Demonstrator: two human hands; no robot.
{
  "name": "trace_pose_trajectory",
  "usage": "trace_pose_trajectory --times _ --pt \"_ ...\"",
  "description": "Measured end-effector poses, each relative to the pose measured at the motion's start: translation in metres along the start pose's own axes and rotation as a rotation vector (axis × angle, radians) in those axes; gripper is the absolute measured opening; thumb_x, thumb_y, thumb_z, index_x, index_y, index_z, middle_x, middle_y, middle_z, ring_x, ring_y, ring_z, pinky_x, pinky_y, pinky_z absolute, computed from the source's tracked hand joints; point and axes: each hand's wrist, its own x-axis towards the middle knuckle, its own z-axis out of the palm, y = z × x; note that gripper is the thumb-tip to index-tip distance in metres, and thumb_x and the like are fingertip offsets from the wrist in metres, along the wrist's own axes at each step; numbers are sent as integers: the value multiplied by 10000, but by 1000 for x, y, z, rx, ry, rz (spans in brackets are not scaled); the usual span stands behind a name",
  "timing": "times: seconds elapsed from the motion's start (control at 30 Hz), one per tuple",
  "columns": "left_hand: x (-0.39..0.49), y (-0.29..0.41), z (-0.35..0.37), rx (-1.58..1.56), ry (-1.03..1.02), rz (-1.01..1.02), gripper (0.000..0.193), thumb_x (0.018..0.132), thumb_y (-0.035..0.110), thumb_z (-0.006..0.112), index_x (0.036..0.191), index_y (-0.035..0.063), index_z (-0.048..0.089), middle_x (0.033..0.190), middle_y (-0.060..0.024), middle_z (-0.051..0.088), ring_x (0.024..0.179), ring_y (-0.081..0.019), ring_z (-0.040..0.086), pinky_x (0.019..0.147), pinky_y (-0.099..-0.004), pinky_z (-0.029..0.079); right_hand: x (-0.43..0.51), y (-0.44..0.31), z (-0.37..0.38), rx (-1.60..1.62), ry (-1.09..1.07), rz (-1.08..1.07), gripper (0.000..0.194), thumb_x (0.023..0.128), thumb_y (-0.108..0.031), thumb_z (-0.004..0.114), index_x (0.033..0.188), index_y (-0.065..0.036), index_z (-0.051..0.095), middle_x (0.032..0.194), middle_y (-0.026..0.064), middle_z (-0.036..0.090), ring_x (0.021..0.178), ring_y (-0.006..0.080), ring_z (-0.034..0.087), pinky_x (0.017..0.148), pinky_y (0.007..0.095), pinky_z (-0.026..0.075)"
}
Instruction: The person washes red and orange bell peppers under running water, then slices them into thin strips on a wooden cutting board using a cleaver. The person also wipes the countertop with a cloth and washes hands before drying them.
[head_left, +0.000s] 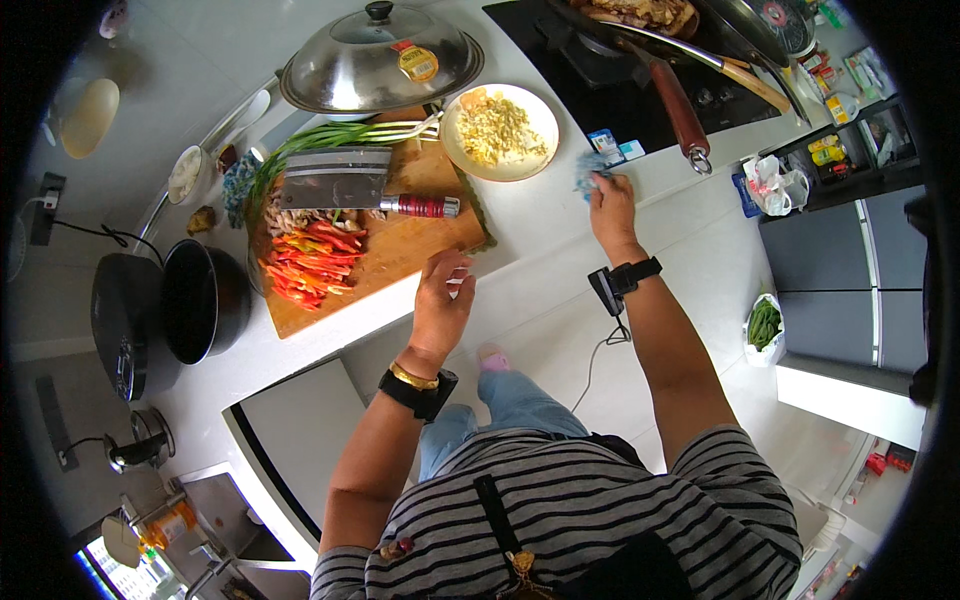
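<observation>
My right hand holds a crumpled blue cloth on the white counter, beside the induction cooktop's edge. My left hand hovers by the front edge of the wooden cutting board, fingers bent and holding nothing. A cleaver with a red handle lies across the board. Sliced red peppers lie near its left front edge, with chopped pale pieces behind them, partly under the blade. Green onions stretch along the back. A plate of minced food sits at the board's right corner.
A domed steel lid stands behind the board. At left are a black inner pot and a rice cooker. A pan with a red-brown handle and a wooden-handled utensil reach over the cooktop.
</observation>
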Motion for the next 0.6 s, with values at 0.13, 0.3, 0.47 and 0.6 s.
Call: trace_pose_trajectory --times 0.13,0.3,0.47,0.6 --pt "-5 4 2 67 -28 -30 249 883 -31 591 1119 46 583 1154 -50 547 916 -139 607 759 -259 500 36 -13 -2 100 207 -52 310 878 -142 601 1145 13 628 1063 163 593 1082 319 500 983 445 379" --pt "-12 -2 1 31 -31 -95 268 873 -27 601 1131 44 585 1169 -56 552 927 -141 608 762 -255 495 38 -20 3 -233 25 -181 333 879 -199 570 1127 13 637 1188 161 533 1123 342 476 994 441 369" --pt "-20 -6 -2 47 -33 -71 255 863 -33 596 1107 38 598 1153 -62 562 916 -137 613 768 -257 498 6 -35 -17 9 -103 -68 391 870 -203 594 1220 -29 593 1238 177 485 1164 366 461 983 425 419" --pt "-25 -7 -8 66 -28 -72 239 859 -30 595 1089 36 605 1156 -69 562 905 -140 620 756 -261 502 6 -41 -40 200 -190 -40 534 865 -269 639 1368 -153 500 1376 191 392 1310 353 375 1037 395 398"
